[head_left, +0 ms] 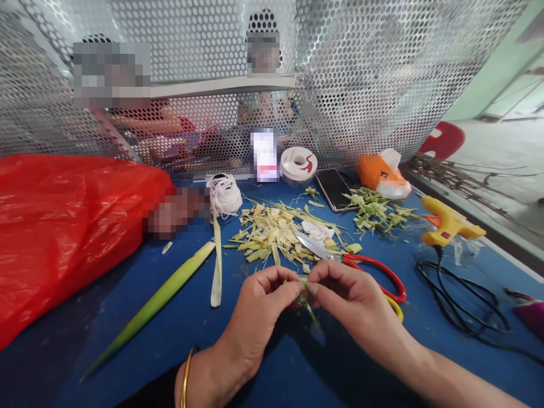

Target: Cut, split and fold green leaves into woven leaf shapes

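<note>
My left hand (267, 303) and my right hand (346, 292) meet at the front middle of the blue table, thumbs and fingertips pinched together. Between them is a small woven green leaf piece (305, 300), its thin end hanging below the fingers; its exact form is partly hidden. Just behind my right hand lie scissors with red handles (378, 266), blades apart and pointing left, resting on plant scraps. A yellow handle (395, 309) shows beneath them. Beyond my fingers spreads a pile of pale cut leaf strips (272, 229).
A long green leaf shoot (157, 303) and red plastic bag (76, 226) lie left. Behind are white string (225, 195), a ribbon spool (298, 164), phone (335, 190) and orange tissue pack (382, 174). Finished-looking green pieces (374, 212) and a yellow glue gun (453, 221) with cord lie right.
</note>
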A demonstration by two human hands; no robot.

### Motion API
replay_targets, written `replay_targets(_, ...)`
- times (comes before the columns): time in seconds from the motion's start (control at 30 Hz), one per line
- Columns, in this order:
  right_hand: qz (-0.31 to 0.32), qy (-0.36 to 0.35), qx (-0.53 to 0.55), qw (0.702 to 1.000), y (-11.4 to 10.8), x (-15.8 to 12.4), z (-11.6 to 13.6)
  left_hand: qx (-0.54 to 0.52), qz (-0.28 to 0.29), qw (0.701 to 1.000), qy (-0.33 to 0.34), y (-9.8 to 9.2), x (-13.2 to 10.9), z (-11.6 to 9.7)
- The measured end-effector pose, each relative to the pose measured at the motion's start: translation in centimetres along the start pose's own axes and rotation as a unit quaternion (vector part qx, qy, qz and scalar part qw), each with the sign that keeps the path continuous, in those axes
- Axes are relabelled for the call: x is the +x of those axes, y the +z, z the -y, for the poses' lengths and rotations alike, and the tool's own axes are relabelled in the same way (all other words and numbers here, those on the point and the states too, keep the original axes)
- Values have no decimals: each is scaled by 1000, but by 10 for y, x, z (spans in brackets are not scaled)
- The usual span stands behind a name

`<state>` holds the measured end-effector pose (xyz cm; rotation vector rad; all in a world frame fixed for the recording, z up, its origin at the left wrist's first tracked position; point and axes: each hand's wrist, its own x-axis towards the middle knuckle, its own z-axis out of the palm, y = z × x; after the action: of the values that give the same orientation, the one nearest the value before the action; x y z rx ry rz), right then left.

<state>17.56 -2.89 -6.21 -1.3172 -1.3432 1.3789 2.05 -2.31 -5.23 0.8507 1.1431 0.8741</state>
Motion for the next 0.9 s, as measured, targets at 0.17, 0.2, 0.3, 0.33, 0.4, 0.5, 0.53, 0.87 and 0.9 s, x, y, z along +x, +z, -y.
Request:
replay_targets(0.17, 5, 10, -23, 1000, 0, -1, 0, 34, -15, 999, -4, 0, 1, -4)
replay_targets(0.2, 5, 10, -24, 1000, 0, -1, 0, 43, -19, 999, -4, 0, 0, -6)
replay_targets(0.3, 1, 3, -38, 999, 1, 0, -1, 58, -29, 998, -4, 2, 0, -8)
replay_targets(0.33, -2, -3, -47, 999, 1, 1, -1, 58, -31, 998, -4, 3, -1, -8)
replay_targets(0.4, -15, -20, -66, 998, 2, 1, -1, 52, -33, 998, -7, 3, -1, -7)
replay_targets(0.5, -29, -41, -76, 996, 2, 0, 1, 33, -28, 999, -13, 2, -2, -4)
replay_targets(0.53, -28, -37, -67, 997, 1, 0, 2, 24, -25, 999, -13, 2, -2, -2)
replay_targets(0.87, 3, 17, -4, 1000, 1, 1, 3, 28, -16, 999, -5, -1, 2, -3)
replay_targets(0.9, 4, 18, -8, 1000, 1, 1, 2, 40, -21, 999, -1, -1, 2, -3)
